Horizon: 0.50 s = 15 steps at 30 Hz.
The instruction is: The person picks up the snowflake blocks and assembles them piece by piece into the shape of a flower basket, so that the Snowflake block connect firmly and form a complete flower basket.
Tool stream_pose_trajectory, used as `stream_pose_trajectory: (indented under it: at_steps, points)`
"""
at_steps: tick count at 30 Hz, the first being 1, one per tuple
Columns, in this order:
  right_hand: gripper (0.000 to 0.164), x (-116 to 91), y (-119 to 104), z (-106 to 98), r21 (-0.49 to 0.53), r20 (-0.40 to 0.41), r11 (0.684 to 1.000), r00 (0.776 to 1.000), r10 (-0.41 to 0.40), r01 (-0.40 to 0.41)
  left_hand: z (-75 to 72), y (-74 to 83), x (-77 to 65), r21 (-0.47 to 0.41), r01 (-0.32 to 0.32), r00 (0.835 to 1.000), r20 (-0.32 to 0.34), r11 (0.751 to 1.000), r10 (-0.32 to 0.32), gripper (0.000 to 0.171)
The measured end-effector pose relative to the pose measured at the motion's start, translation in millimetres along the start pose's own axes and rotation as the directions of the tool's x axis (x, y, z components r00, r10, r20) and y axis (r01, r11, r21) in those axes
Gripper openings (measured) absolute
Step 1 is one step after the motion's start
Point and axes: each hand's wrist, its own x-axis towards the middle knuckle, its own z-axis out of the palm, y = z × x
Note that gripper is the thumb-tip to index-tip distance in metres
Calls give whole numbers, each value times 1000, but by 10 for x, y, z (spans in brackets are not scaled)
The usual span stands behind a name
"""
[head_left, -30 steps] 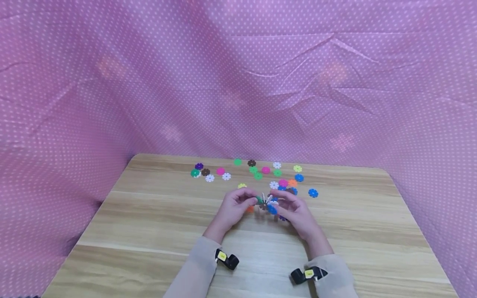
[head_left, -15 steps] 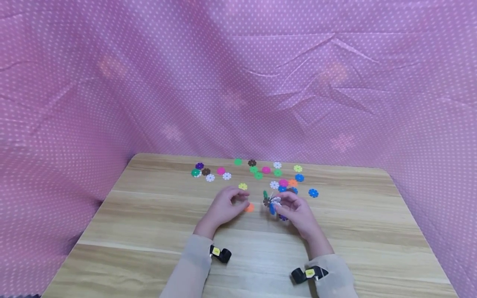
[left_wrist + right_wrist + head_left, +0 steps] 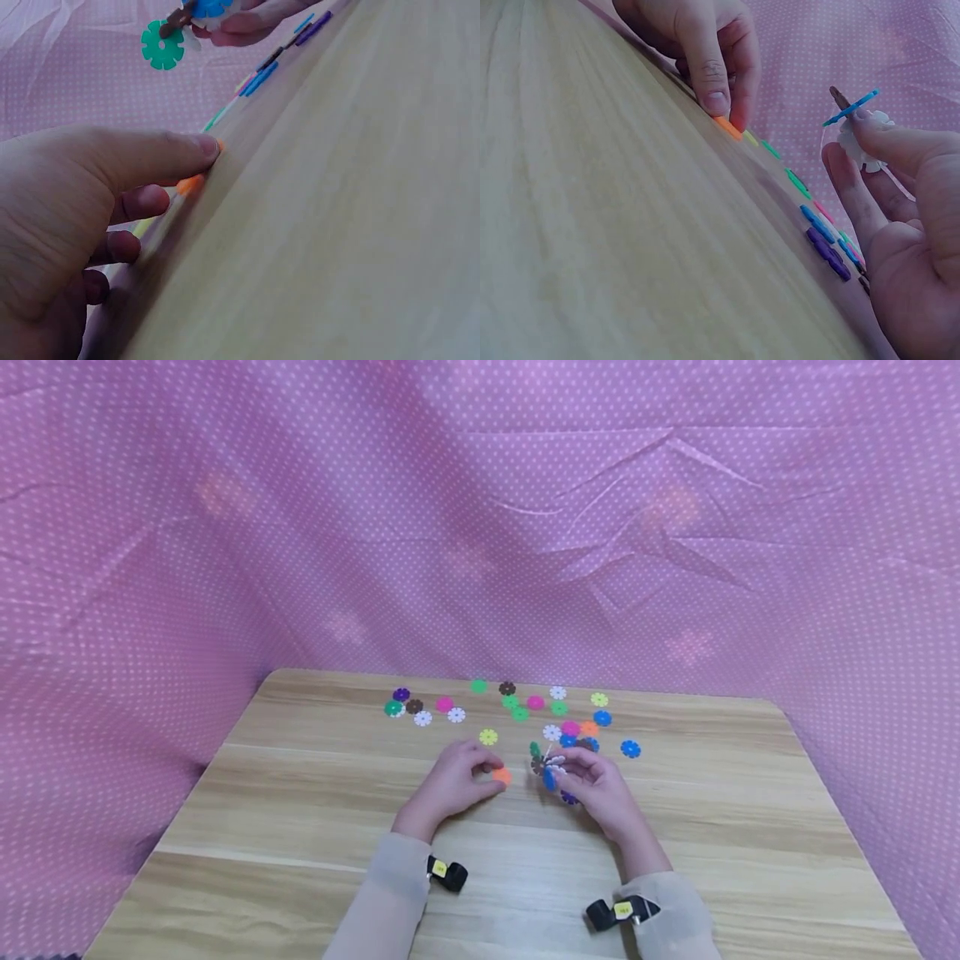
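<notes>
Pinching an orange disc (image 3: 502,776) at the table top, the left hand (image 3: 453,785) has thumb and forefinger bent to its edges, little gap left beyond the disc; whether the disc lies quite flat cannot be told. At nearly three o'clock from it, the right hand (image 3: 602,789) holds a cluster of joined discs (image 3: 538,766) above the table, thumb and fingertips nearly together on a white disc (image 3: 866,154). A yellow disc (image 3: 488,737) lies towards eleven o'clock from the orange one; a purple disc (image 3: 570,797) lies between four and five o'clock from the cluster.

The left wrist view shows the cluster's green disc (image 3: 162,45) face-on, notched round its rim, and three fingertips stacked below the left thumb; the right wrist view shows the cluster's blue disc (image 3: 851,108) edge-on by the right thumb; only the head view shows the whole scatter of loose discs (image 3: 520,714), from eleven to one o'clock beyond the hands.

The table (image 3: 300,793) is pale wood grain with rounded far corners; a pink-purple curtain (image 3: 420,552), white-dotted and creased, hangs behind and at both sides; each beige sleeve (image 3: 382,885) has a black wrist camera (image 3: 450,874) at its cuff.
</notes>
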Motion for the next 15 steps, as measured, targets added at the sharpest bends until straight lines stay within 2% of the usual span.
stream_pose_trajectory:
  at_steps: [4,8,12,15]
  points:
    - [34,4,-2,12,-18,-3,1000,1000,7,-7,12,10,12,-55,6,1000,-5,998,-6,26]
    - [35,14,-4,21,-48,-37,998,999,28,-30,11,25,14,-184,36,999,-29,982,-42,18]
    - [38,19,-5,25,-80,-68,996,997,44,-49,1,53,11,-328,70,993,-65,942,-96,16]
    - [38,22,-6,26,-78,-61,996,997,37,-42,-1,70,22,-423,59,985,-123,904,-122,15]
